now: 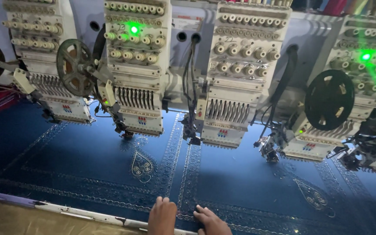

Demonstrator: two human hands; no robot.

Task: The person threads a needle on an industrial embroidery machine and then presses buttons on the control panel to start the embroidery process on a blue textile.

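Observation:
My left hand (162,216) rests flat on the near edge of a dark blue cloth (88,152), fingers pointing away from me. My right hand (212,221) lies just beside it, fingers spread on the cloth's silvery embroidered border (183,169). Neither hand holds anything. A silver teardrop motif (141,166) is stitched in the cloth above my left hand, and another teardrop motif (312,194) sits to the right. Several white embroidery machine heads (138,65) hang over the cloth in a row.
Dark round sequin reels (73,66) (329,99) are mounted beside the heads. Green lamps (133,29) (366,56) glow on two heads. Black cables (191,82) hang between heads. A white frame rail (79,213) edges the cloth near me.

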